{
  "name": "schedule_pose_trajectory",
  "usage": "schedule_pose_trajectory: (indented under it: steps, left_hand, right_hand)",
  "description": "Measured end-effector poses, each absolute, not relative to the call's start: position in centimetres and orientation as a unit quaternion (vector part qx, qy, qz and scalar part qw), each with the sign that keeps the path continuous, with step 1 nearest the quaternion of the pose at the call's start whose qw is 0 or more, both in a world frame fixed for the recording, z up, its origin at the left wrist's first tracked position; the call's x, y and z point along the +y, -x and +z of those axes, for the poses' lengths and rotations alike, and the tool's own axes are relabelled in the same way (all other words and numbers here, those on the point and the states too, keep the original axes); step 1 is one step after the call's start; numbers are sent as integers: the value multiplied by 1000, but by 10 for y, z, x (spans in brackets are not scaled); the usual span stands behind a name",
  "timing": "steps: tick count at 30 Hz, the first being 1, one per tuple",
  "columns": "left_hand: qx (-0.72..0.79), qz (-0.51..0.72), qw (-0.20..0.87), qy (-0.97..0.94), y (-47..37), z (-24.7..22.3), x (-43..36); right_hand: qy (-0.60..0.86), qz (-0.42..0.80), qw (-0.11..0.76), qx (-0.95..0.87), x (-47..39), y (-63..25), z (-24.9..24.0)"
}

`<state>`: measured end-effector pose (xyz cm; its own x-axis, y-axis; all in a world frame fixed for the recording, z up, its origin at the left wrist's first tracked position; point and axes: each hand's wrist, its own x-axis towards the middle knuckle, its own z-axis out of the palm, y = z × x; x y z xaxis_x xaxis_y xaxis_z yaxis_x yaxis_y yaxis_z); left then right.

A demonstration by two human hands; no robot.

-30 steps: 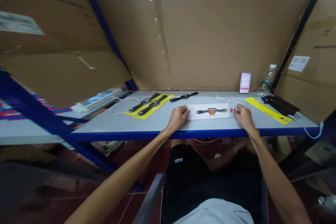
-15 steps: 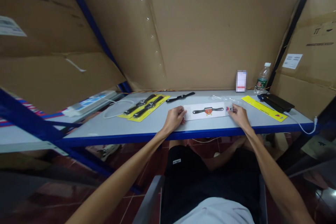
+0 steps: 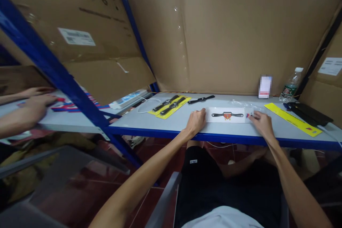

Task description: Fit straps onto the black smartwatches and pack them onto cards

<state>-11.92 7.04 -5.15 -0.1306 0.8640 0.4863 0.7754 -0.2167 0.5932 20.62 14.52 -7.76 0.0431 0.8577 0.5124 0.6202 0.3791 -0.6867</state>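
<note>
A long white printed card [image 3: 227, 117] with a picture of a spokeshave lies low over the table's front edge, picture side up. My left hand [image 3: 196, 121] is closed on its left end, the fingers curled. At the opposite end, my right hand [image 3: 263, 124] pinches the card between thumb and fingers. Beyond the card rests a loose black spokeshave [image 3: 201, 99]. To the left, two more black spokeshaves [image 3: 171, 105] lie on yellow backing cards [image 3: 184, 106]. A narrow yellow card [image 3: 294, 119] is on the right, near my right hand.
Clear plastic wrapping [image 3: 244, 104] sits behind my right hand. A phone [image 3: 265, 87], a water bottle [image 3: 291, 85] and a black case [image 3: 310, 114] with a white cable stand at the right. Past the blue post [image 3: 53, 53], a co-worker's hands [image 3: 37, 105] rest over the neighbouring table.
My view has turned left, so the table's things appear farther right and a co-worker's hands now show. Both my hands still hold the white card, which looks slightly more level.
</note>
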Motion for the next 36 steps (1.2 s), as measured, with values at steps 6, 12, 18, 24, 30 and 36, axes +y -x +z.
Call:
schedule_pose_trajectory:
  steps: [6, 12, 18, 24, 30, 36]
  left_hand:
    - [581, 459, 201, -642, 133, -55, 77]
    - [502, 489, 357, -617, 141, -53, 76]
    - [552, 485, 182, -654, 152, -50, 63]
    - [532, 396, 69, -745, 157, -52, 30]
    - [484, 288, -29, -825, 141, -52, 29]
    - [411, 337, -6, -847, 130, -51, 23]
  right_hand:
    - [549, 132, 472, -677, 139, -204, -71]
    - [514, 202, 500, -667, 136, -205, -66]
    - [456, 257, 495, -693, 129, -206, -57]
    - [407, 172, 357, -823, 109, -219, -34]
    - [422, 192, 336, -820, 107, -222, -31]
    - [428, 192, 394, -790, 125, -222, -46]
